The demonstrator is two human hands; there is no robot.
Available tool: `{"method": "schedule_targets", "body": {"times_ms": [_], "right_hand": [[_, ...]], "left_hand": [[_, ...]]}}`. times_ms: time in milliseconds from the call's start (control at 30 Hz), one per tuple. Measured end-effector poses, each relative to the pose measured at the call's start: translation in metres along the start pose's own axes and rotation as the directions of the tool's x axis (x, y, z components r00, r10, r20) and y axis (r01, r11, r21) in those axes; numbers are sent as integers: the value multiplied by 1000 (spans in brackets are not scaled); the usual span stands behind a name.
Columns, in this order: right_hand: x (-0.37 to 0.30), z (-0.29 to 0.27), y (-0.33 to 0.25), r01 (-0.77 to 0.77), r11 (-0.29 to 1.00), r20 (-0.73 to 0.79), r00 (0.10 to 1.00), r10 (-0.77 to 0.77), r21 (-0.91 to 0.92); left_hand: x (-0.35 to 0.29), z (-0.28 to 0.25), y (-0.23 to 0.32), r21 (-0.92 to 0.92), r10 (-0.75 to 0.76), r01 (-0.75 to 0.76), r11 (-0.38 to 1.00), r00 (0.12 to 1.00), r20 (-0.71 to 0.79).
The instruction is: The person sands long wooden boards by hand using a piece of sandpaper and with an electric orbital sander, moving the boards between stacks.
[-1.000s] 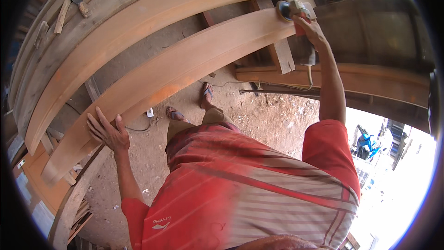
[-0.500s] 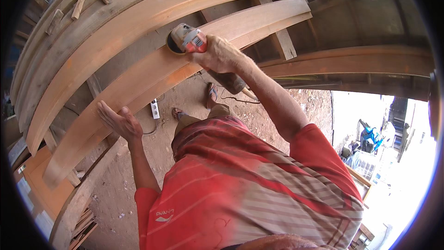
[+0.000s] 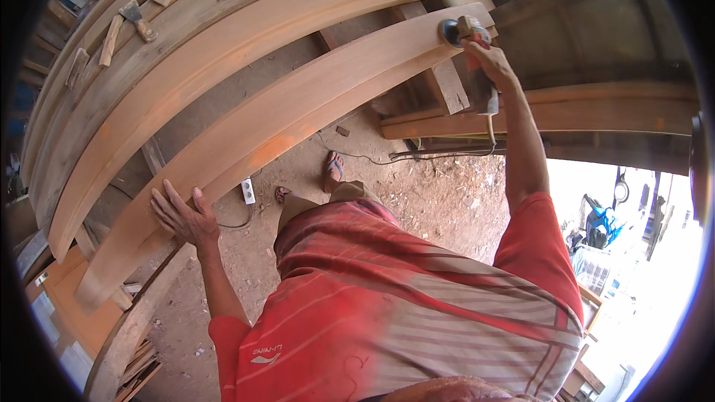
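Observation:
A long curved wooden beam (image 3: 313,82) with a pale, smooth upper face stretches before me from lower left to upper right. My right hand (image 3: 489,64) is wrapped around an angle grinder (image 3: 477,28), my arm reaching far out to the right. Its round disc (image 3: 449,33) is at the beam's far right end, seemingly against the wood. Near the left end, my left hand (image 3: 188,218) rests on the beam with fingers spread and nothing in its grasp.
Behind lies another curved beam (image 3: 253,22), then older planks bearing a hatchet-like tool (image 3: 136,18) and wood scraps. A crosspiece (image 3: 447,86) juts out under the beam. On the dirt floor are a white power strip (image 3: 248,190) and a dark cord (image 3: 372,159). A dark panel (image 3: 596,30) stands right.
My right hand has carried the grinder rightward along the beam, from its middle to its far right end. My left hand stays at nearly the same spot, its fingers now spread wider.

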State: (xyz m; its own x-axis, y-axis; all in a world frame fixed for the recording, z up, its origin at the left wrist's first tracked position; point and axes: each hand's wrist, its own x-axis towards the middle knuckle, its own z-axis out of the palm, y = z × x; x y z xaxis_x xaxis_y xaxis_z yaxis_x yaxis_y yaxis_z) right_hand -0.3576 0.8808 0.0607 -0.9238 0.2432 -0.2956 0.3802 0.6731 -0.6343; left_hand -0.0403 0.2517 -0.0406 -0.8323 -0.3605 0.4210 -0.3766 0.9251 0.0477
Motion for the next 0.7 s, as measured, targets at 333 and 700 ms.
{"method": "schedule_targets", "body": {"times_ms": [333,700], "right_hand": [[-64,48,-29,94,996,134,987,-91,-13],[-263,229,-174,264,962,437,876,-205,-77]], "left_hand": [[-5,1,-12,4,-5,5,1000,999,44],[-29,-31,-31,-724,35,-19,689,999,7]]}}
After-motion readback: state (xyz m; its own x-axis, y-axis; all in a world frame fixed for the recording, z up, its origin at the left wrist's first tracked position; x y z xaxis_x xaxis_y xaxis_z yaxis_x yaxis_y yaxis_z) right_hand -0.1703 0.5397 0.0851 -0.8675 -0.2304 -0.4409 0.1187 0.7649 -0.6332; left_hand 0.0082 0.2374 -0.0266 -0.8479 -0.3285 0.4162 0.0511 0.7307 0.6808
